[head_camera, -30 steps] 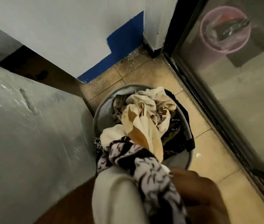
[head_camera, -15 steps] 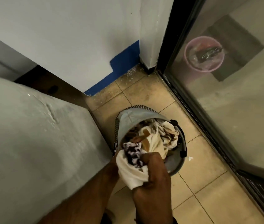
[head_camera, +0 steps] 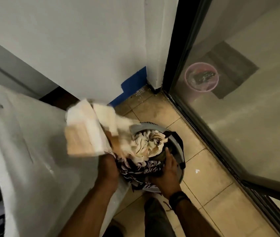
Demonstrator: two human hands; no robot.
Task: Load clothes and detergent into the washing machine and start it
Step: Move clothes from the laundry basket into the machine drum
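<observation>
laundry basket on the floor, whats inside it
In the grey laundry basket: a cream cloth with dark streaks on top and a black-and-white patterned garment at the near edge, gripped by both hands. Whatever lies beneath that pile is covered.

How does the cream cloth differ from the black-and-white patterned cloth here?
The cream cloth is plain, lifted above the washing machine and motion-blurred; the patterned cloth is zebra-like, lower by the basket, and sharper. Left hand and right hand both grip the bundle.
</observation>
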